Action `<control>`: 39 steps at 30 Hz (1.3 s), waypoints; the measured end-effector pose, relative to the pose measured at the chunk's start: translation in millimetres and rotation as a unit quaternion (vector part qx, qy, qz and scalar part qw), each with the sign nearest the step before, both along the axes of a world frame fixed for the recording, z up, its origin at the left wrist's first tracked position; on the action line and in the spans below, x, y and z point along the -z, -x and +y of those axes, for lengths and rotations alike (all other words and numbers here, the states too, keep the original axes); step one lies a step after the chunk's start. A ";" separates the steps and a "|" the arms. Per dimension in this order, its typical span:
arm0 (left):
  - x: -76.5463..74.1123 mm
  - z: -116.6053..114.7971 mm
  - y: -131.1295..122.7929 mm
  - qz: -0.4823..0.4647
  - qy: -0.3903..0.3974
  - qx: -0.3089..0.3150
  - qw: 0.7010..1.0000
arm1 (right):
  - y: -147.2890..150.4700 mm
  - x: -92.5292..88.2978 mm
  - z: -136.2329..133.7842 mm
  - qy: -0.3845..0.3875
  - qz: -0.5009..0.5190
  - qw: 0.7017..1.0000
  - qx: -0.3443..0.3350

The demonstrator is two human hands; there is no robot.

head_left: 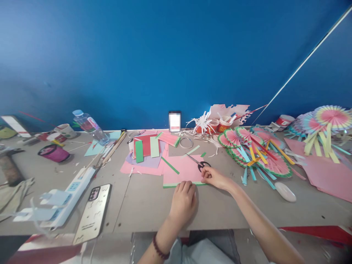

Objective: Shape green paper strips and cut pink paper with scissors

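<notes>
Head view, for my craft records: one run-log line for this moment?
left hand: on pink sheet | right hand: at scissors | table

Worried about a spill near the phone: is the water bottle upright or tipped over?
Tipped. The water bottle leans at a slant, blue cap up-left, base lower right by the sticks.

Matt pink paper sheet (pixel 183 172), shiny metal scissors (pixel 198 162), glossy plastic bottle (pixel 89 125)

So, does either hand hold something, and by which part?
The right hand touches the scissors at the black handles; a full grip cannot be told. The left hand rests on the pink paper, holding nothing.
</notes>
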State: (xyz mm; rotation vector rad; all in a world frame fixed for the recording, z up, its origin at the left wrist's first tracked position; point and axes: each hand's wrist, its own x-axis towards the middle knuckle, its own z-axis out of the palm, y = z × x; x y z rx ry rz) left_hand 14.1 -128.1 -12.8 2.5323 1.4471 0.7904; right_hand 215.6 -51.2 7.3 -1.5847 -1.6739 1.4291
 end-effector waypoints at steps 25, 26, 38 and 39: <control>-4.7 -3.7 -6.8 0.095 -0.001 -0.008 0.995 | -3.2 1.8 1.5 -0.002 -0.005 1.000 -0.007; -4.4 -3.8 -7.2 0.099 -0.002 -0.009 0.995 | -4.6 2.2 1.1 -0.002 0.001 1.000 -0.006; 1.2 -3.5 -8.8 0.117 -0.015 -0.011 0.993 | -18.0 -9.3 -10.2 0.021 0.054 0.998 0.008; 0.6 -3.4 -8.7 0.117 -0.014 -0.010 0.993 | -18.6 -9.9 -11.1 0.025 0.050 0.998 0.012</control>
